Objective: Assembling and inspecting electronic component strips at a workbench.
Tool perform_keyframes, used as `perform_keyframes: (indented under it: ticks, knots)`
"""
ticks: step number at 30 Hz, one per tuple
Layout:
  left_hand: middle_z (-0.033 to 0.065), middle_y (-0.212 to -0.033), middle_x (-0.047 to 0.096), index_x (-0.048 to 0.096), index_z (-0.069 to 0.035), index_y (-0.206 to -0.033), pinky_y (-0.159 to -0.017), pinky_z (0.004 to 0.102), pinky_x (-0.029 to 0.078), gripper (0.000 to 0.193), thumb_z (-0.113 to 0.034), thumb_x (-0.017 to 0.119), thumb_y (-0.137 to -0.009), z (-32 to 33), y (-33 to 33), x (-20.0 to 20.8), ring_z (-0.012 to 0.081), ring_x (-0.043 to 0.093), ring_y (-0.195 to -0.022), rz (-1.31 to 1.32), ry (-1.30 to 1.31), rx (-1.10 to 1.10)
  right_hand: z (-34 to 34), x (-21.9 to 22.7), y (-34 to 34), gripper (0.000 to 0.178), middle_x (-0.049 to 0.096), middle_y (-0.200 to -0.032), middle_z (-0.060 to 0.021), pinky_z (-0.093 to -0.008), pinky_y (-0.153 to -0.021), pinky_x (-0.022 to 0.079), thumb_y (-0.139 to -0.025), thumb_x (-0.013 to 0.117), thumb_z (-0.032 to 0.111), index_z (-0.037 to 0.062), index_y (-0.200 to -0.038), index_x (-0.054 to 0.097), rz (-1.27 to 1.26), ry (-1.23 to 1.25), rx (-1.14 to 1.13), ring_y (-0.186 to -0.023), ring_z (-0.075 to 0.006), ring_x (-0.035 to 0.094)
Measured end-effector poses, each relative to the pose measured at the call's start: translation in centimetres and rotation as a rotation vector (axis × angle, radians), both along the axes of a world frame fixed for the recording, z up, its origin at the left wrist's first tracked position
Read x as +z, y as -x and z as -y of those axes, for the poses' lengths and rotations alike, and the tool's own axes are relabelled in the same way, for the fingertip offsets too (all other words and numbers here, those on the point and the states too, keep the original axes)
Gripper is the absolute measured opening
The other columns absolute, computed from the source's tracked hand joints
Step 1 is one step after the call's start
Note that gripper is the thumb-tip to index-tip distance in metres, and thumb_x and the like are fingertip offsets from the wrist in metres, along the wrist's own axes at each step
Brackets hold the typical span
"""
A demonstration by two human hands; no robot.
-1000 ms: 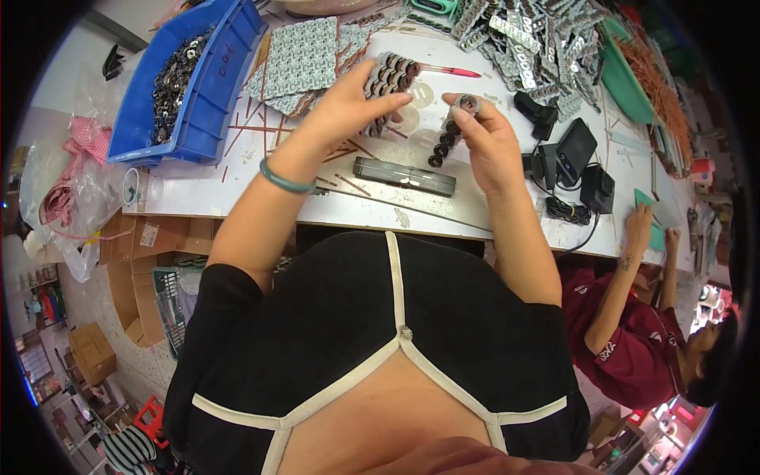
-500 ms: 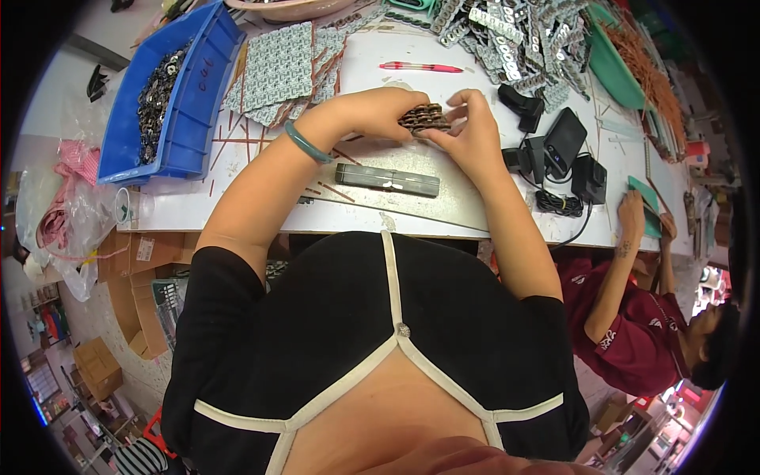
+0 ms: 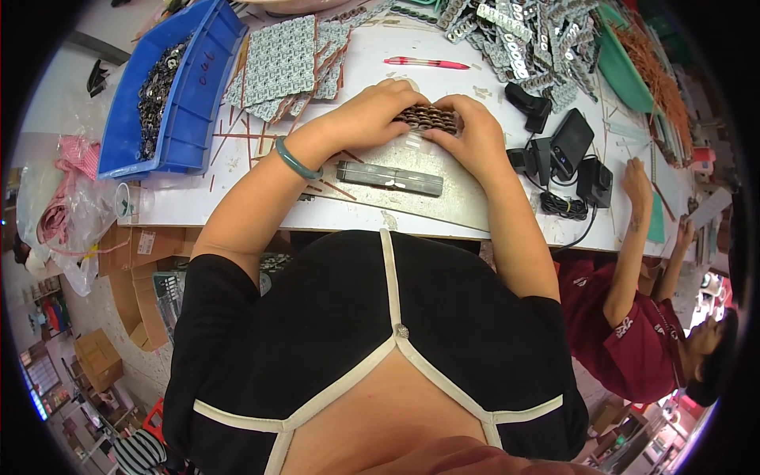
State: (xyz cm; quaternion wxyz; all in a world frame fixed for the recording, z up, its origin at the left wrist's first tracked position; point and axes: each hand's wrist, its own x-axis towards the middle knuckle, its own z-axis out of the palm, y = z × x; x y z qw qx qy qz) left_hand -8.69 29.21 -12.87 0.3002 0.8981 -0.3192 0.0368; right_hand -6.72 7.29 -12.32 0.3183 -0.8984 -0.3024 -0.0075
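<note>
Bar: grey bar [image 3: 389, 178] lies on the table [image 3: 443, 214], nearest the body.
Left hand [image 3: 372, 115]: grip clamped on the ring stack's [image 3: 427, 119] left end.
Right hand [image 3: 475, 134]: clamped on its right end.
Advice: squeeze evenly, rings aligned.
Beyond: pen [image 3: 425, 62], blue bin [image 3: 170, 87].

My left hand [image 3: 364, 119] and right hand [image 3: 467, 134] cover both ends of the dark ringed strip [image 3: 427, 119]; fingertips hidden behind it. Blue bin [image 3: 190, 95] contents too small to ID (dark metal bits, approx.). Co-worker's hand [image 3: 637, 178] blurred nr the rim.
</note>
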Motion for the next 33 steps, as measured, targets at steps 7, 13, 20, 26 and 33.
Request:
perform_keyframes:
  ticks: [7,13,20,26,33]
  knots:
    - [0.0123,-0.103,0.053,0.057,-0.008,-0.119,-0.082,0.0361,0.047,0.051,-0.020,0.076,-0.072,-1.1,1.7,0.0,0.0278,0.057,-0.092,-0.117,-0.056,0.236,0.4,-0.9,-0.1,0.048,0.061,-0.096,-0.0079,-0.0289,-0.066,0.048,-0.064,0.082,0.017,0.0067,-0.106,0.063,0.040,-0.111,0.045,-0.080,-0.0205,0.060]
    - [0.0091,-0.099,0.053,0.059,-0.007,-0.115,-0.069,0.0301,0.049,0.048,-0.018,0.077,-0.072,-0.9,1.4,-0.8,0.0196,0.057,-0.074,-0.088,0.115,0.268,0.2,-0.6,-0.2,0.045,0.060,-0.093,-0.0060,-0.0251,-0.059,0.045,-0.065,0.081,0.011,0.0052,-0.105,0.063,-0.013,-0.180,0.044,-0.064,-0.0123,0.051]
    - [0.0108,-0.094,0.055,0.062,-0.004,-0.105,-0.072,0.0346,0.049,0.039,-0.015,0.075,-0.071,-0.6,2.5,0.4,0.0273,0.060,-0.083,-0.121,0.222,0.250,0.2,-0.1,0.1,0.041,0.057,-0.086,-0.0014,-0.0219,-0.054,0.040,-0.063,0.082,0.009,0.0042,-0.100,0.064,-0.107,-0.224,0.043,-0.060,-0.0083,0.046]
    - [0.0093,-0.093,0.055,0.062,-0.005,-0.105,-0.069,0.0336,0.048,0.037,-0.011,0.073,-0.071,-0.6,6.8,5.7,0.0275,0.059,-0.080,0.048,0.232,0.263,0.5,2.6,1.9,0.042,0.058,-0.093,-0.0033,-0.0215,-0.061,0.040,-0.060,0.082,0.007,0.0032,-0.097,0.065,-0.007,-0.411,0.172,-0.072,-0.0105,0.050]
    - [0.0066,-0.093,0.055,0.065,-0.008,-0.109,-0.063,0.0268,0.045,0.041,-0.004,0.071,-0.069,-1.1,8.3,6.3,0.0165,0.054,-0.075,0.028,0.380,0.204,0.7,3.2,4.8,0.042,0.058,-0.107,-0.0136,-0.0289,-0.086,0.048,-0.067,0.075,-0.005,-0.0049,-0.107,0.059,-0.120,-0.579,0.248,-0.099,-0.0199,0.059]
